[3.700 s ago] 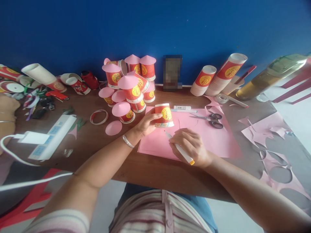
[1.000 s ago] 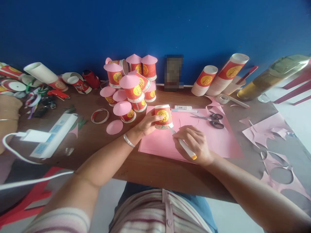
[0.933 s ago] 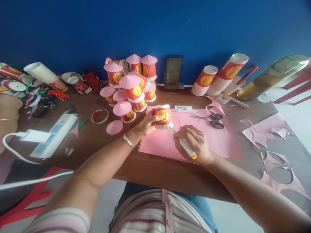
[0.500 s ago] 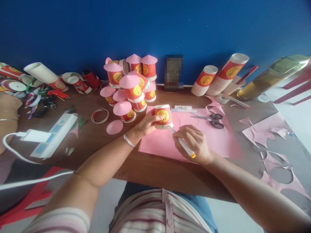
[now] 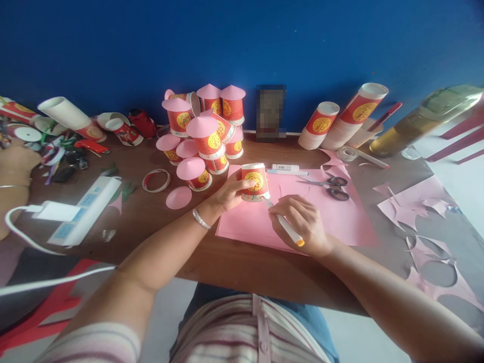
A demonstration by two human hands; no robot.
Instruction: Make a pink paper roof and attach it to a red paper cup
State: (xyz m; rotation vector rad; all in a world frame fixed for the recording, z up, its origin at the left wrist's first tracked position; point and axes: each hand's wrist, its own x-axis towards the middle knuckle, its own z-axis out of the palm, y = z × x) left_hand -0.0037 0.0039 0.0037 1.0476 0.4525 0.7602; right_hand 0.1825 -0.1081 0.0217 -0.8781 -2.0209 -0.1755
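Observation:
A red paper cup [image 5: 255, 180] with a yellow emblem stands upside down on a pink paper sheet [image 5: 333, 214]. My left hand [image 5: 226, 194] grips the cup's side and holds it down. My right hand [image 5: 302, 224] is closed around a white pen with an orange end [image 5: 288, 230]. The pen's tip touches the paper at the cup's rim on its right side.
A pile of red cups with pink cone lids [image 5: 204, 133] stands behind. Scissors [image 5: 328, 185], a white marker [image 5: 284, 169], a tape roll [image 5: 155, 180], a pink disc [image 5: 177, 197], cup stacks [image 5: 348, 118], a power strip [image 5: 81, 212], pink scraps [image 5: 431, 252]. Another person's arm [image 5: 11, 176] at left.
Since 3.7 s ago the pen tip has come from the cup's front to its right rim. Over the last second both hands stay nearly still. The other person's hand shifted slightly.

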